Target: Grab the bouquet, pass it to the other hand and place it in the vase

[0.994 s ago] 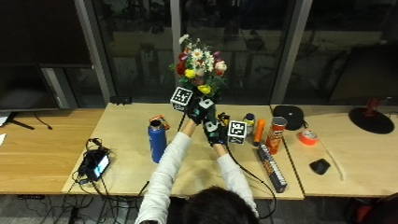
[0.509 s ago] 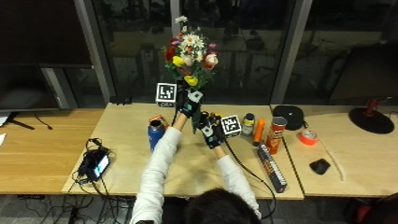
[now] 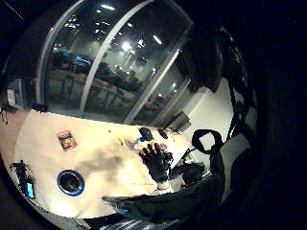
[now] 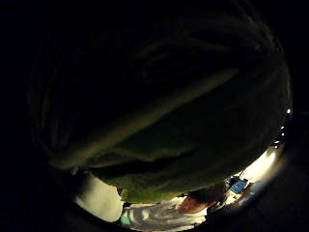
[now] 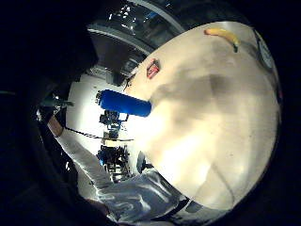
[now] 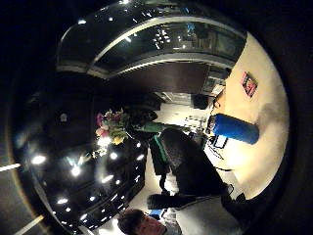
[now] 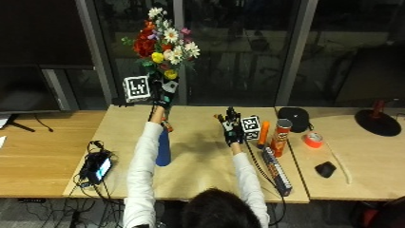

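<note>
My left hand [image 7: 161,95] is raised high and grips the stems of a bouquet [image 7: 161,40] of red, white and yellow flowers. Green stems [image 4: 145,111] fill the left thumb side palm view. The blue cylindrical vase [image 7: 163,149] stands on the table below my left forearm, which partly hides it. Its open mouth shows as a blue ring [image 3: 71,182] from above. My right hand [image 7: 231,128] hovers low over the table to the right with fingers spread [image 3: 156,160], holding nothing. The right palm views show the vase [image 5: 124,102] and the bouquet [image 6: 111,126] held aloft.
To the right of my right hand stand an orange bottle [image 7: 264,133], a red can [image 7: 280,137] and a long dark box [image 7: 277,166]. An orange tape roll [image 7: 312,139] and black mouse [image 7: 325,169] lie further right. A device with cables [image 7: 98,166] sits at the left edge.
My left hand has carried the bouquet up and leftward, away from my right hand, to above the vase. My right hand has stayed low and open.
</note>
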